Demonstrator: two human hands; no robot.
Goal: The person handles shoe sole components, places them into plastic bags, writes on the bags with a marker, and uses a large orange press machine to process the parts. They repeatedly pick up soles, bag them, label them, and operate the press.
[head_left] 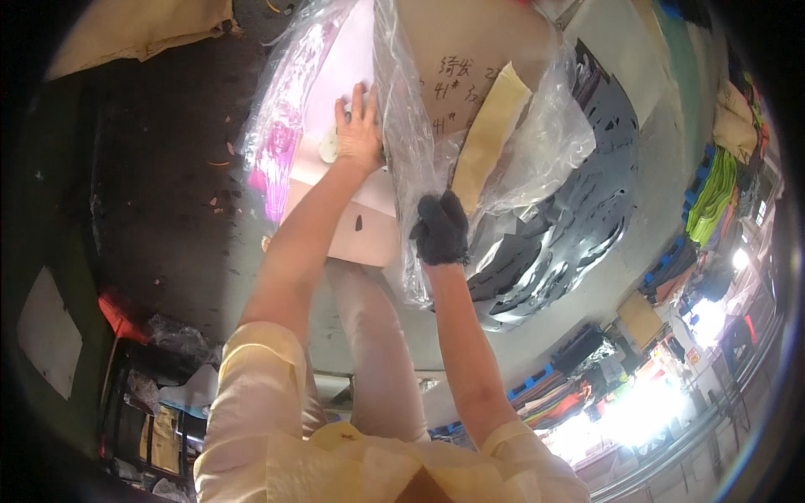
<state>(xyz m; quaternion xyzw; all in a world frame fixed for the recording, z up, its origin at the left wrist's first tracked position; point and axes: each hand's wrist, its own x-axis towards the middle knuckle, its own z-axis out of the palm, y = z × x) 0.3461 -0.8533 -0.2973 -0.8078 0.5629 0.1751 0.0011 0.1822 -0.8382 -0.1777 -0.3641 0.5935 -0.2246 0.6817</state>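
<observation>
My bare left hand [359, 141] lies with fingers spread on a pale pinkish sheet [340, 84] inside a clear plastic bag. A small whitish piece [328, 150] shows beside its thumb side. A dark knitted glove covers my right hand [441, 230], which is closed on the gathered edge of the plastic bag [404, 134]. Just beyond that glove, a yellowish strip [490, 130] slants away over the plastic. Brown cardboard [470, 42] with handwriting lies at the far side. Closer to me, a peach sheet [366, 239] carries a small dark mark.
Dark cut sheets [587, 201] are heaped on the right. On the left is a dark surface [159, 159] with small scraps. Brown material [142, 29] lies at the far left. Racks of coloured material, including a bright green stack [711, 197], line the right side.
</observation>
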